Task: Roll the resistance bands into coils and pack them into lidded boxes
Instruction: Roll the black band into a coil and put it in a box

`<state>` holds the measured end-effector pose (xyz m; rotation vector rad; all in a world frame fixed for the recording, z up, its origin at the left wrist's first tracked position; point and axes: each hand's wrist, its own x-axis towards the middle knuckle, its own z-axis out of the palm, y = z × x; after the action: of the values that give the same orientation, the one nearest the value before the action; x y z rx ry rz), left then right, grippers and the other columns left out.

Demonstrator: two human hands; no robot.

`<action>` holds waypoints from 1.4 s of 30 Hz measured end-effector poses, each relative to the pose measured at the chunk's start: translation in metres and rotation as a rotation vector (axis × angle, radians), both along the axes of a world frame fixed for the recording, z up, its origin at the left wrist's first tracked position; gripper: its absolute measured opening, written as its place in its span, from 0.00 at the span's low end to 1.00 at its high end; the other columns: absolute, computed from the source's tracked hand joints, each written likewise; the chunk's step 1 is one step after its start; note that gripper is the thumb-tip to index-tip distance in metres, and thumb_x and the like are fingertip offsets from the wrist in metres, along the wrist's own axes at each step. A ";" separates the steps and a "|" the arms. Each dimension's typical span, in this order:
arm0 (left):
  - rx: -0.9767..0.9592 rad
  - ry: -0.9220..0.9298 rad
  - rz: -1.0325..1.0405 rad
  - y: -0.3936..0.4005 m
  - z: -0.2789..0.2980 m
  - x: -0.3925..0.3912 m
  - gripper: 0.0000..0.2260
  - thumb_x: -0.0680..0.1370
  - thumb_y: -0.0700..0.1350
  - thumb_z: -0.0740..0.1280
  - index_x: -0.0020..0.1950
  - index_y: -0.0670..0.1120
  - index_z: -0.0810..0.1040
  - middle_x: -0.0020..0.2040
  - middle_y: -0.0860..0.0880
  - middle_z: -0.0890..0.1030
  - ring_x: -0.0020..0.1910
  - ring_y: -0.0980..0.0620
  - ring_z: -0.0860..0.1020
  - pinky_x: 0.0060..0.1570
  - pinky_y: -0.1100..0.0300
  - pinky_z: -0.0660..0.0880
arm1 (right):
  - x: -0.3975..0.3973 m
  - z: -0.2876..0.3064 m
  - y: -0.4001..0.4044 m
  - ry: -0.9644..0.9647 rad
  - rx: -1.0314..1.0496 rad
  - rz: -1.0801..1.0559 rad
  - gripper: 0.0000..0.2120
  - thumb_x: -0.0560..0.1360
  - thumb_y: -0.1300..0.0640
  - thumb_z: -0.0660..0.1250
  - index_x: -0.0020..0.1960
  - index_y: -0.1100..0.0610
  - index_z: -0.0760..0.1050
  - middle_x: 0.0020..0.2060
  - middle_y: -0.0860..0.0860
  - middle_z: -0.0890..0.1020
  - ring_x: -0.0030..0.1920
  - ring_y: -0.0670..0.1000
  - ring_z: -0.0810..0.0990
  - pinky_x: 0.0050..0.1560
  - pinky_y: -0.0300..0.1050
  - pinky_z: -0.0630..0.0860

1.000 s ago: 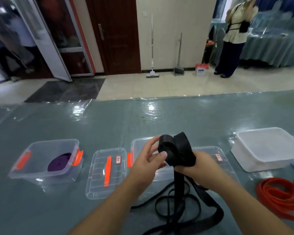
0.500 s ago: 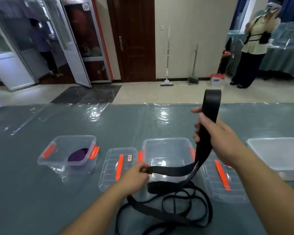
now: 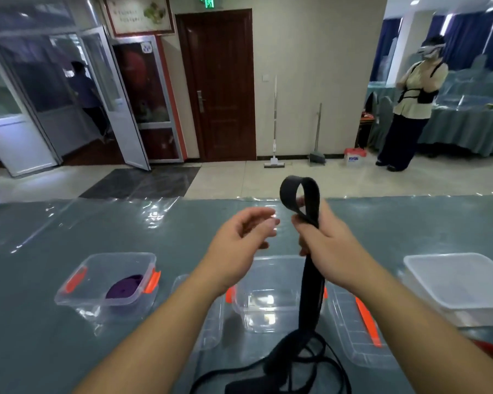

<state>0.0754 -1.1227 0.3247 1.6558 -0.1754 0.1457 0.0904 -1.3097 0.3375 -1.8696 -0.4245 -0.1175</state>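
Clear boxes on the desk, two: left box with one purple coil, middle box bare. Left hand — loose, holding nothing. Right hand — grip closed round one black band, top looped, tail heaped below.

Nothing really readable here: the green exit sign way up beyond the left hand and the framed poster text are probably too blurry.
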 end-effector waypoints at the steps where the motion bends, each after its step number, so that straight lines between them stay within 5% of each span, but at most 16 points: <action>1: -0.059 -0.075 -0.016 -0.006 0.023 -0.001 0.11 0.82 0.43 0.70 0.64 0.51 0.80 0.59 0.48 0.85 0.55 0.52 0.84 0.55 0.58 0.82 | -0.002 0.004 0.002 -0.028 -0.038 0.008 0.09 0.84 0.53 0.62 0.57 0.38 0.72 0.33 0.43 0.78 0.35 0.49 0.77 0.47 0.60 0.81; 4: 0.028 -0.236 0.016 -0.016 0.066 -0.001 0.16 0.79 0.43 0.75 0.66 0.53 0.80 0.58 0.50 0.85 0.54 0.50 0.84 0.57 0.56 0.82 | -0.006 0.011 0.005 -0.063 -0.133 0.023 0.08 0.84 0.52 0.61 0.60 0.41 0.70 0.41 0.50 0.82 0.40 0.56 0.80 0.45 0.61 0.80; 9: 0.229 -0.302 0.112 -0.015 0.098 0.004 0.03 0.77 0.46 0.76 0.51 0.49 0.88 0.45 0.52 0.87 0.46 0.55 0.85 0.49 0.59 0.82 | -0.009 0.026 0.004 -0.044 -0.080 -0.031 0.05 0.83 0.54 0.63 0.52 0.44 0.71 0.41 0.52 0.81 0.42 0.60 0.79 0.47 0.65 0.80; 13: 0.312 -0.299 0.043 -0.013 0.107 0.006 0.04 0.77 0.46 0.76 0.52 0.50 0.87 0.47 0.55 0.87 0.48 0.61 0.84 0.48 0.69 0.78 | -0.009 0.037 -0.003 -0.055 -0.046 -0.107 0.07 0.81 0.55 0.66 0.47 0.45 0.70 0.37 0.50 0.79 0.35 0.51 0.76 0.47 0.62 0.80; 19: 0.382 -0.355 -0.072 -0.015 0.139 0.007 0.05 0.77 0.42 0.76 0.53 0.46 0.88 0.47 0.52 0.88 0.48 0.58 0.86 0.51 0.64 0.81 | -0.015 0.070 -0.006 -0.071 0.021 0.048 0.20 0.75 0.54 0.77 0.60 0.40 0.73 0.48 0.43 0.85 0.50 0.41 0.84 0.49 0.35 0.80; 25: 0.426 -0.427 -0.101 -0.022 0.170 0.006 0.06 0.78 0.44 0.76 0.54 0.49 0.88 0.46 0.53 0.87 0.47 0.56 0.86 0.52 0.56 0.84 | -0.009 0.106 0.002 -0.129 0.226 0.136 0.26 0.73 0.60 0.78 0.65 0.42 0.74 0.56 0.39 0.85 0.58 0.42 0.85 0.58 0.42 0.82; 29: 0.481 -0.481 -0.078 -0.018 0.180 0.006 0.05 0.78 0.47 0.75 0.54 0.52 0.87 0.48 0.53 0.87 0.49 0.51 0.85 0.54 0.47 0.83 | -0.004 0.113 0.003 -0.070 0.269 0.172 0.19 0.78 0.61 0.72 0.65 0.46 0.77 0.48 0.48 0.86 0.50 0.50 0.87 0.57 0.51 0.84; 33: 0.568 -0.522 -0.127 -0.004 0.182 0.009 0.13 0.83 0.40 0.66 0.62 0.53 0.85 0.58 0.59 0.85 0.60 0.59 0.82 0.64 0.52 0.79 | 0.004 0.117 -0.001 0.051 0.321 0.236 0.09 0.71 0.58 0.66 0.52 0.54 0.77 0.35 0.50 0.73 0.37 0.51 0.72 0.41 0.49 0.77; 36: 0.838 -0.681 -0.134 0.003 0.183 0.008 0.19 0.82 0.36 0.67 0.68 0.56 0.82 0.62 0.63 0.82 0.63 0.61 0.78 0.64 0.56 0.78 | 0.006 0.119 -0.005 0.084 0.234 0.252 0.09 0.69 0.58 0.64 0.49 0.55 0.75 0.36 0.52 0.69 0.35 0.49 0.67 0.37 0.46 0.66; 42: 1.088 -0.903 -0.094 0.005 0.194 0.013 0.13 0.81 0.41 0.72 0.63 0.53 0.85 0.53 0.58 0.86 0.54 0.58 0.80 0.54 0.59 0.78 | 0.010 0.121 -0.011 0.080 0.217 0.304 0.13 0.70 0.58 0.65 0.54 0.56 0.79 0.39 0.52 0.72 0.34 0.49 0.68 0.35 0.43 0.67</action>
<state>0.0883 -1.1177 0.5184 2.5323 -1.1776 0.8387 0.1006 -1.3212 0.4581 -1.5722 -0.6102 0.1126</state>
